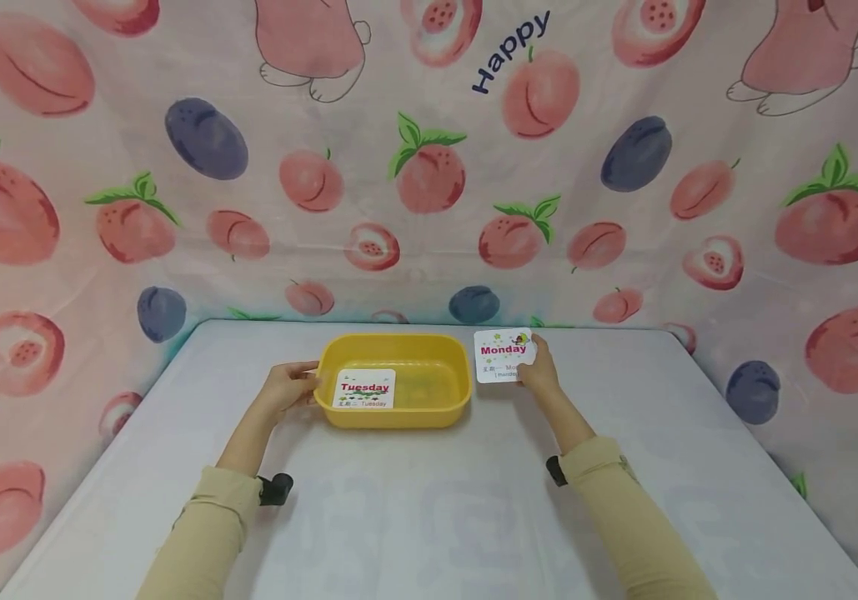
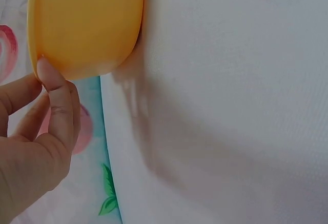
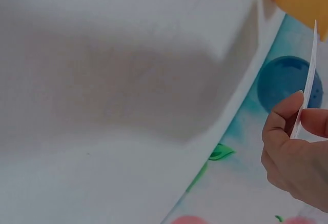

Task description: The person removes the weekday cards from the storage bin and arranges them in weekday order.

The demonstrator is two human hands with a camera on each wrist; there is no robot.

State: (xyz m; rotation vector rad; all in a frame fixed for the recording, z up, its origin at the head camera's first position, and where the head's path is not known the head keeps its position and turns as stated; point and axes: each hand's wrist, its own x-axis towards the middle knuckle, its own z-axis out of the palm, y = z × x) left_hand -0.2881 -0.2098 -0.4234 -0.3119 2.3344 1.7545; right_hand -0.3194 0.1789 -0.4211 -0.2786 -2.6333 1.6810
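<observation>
A yellow plastic basin (image 1: pixel 432 419) stands near the far side of the table. Inside its left half is a white card (image 1: pixel 364 379) printed "Tuesday". My left hand (image 1: pixel 288 390) pinches the basin's left rim between thumb and finger, as the left wrist view confirms at the basin's edge (image 2: pixel 87 34). Just right of the basin, my right hand (image 1: pixel 541 371) holds a white "Monday" card (image 1: pixel 494 367) by its right side, face towards me. In the right wrist view this card (image 3: pixel 310 75) appears edge-on, gripped between thumb and fingers; whether further cards lie behind it I cannot tell.
The white table (image 1: pixel 398 517) ends at a far edge just behind the basin. A fruit-patterned cloth (image 1: pixel 413 283) hangs beyond it and along both sides. Each wrist wears a black camera mount, such as the left one (image 1: pixel 275 490).
</observation>
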